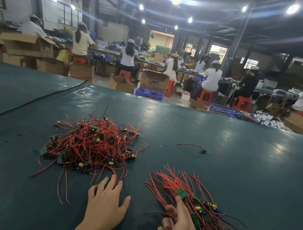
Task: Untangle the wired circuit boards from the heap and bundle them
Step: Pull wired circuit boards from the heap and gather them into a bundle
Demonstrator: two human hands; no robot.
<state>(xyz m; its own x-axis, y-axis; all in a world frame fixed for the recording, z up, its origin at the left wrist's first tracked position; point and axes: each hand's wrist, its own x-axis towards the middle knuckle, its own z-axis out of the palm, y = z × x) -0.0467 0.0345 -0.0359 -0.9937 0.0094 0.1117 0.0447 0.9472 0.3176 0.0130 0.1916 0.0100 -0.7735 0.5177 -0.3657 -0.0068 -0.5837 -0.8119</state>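
Dark green table covering (183, 130) filling the lower frame, glossy, with a seam running toward 10 o'clock. At 10 o'clock from the hands, a tangled heap (93, 144) of red-wired circuit boards with yellow and blue components, loose wire ends trailing toward 6 o'clock. At 4 o'clock, a combed-out bundle (191, 202) of boards, wires fanned toward 11 o'clock and 5 o'clock, well apart from the heap. Left hand (106, 203) flat on the covering, fingers spread apart, fingertips touching stray red wires at the heap's near edge, gripping nothing. Right hand (179, 227) resting on the bundle's left side, index finger extended onto a green board, other fingers curled; whether clamped on wires cannot be told. At 2 o'clock, one single wired board (202, 151) lying alone.
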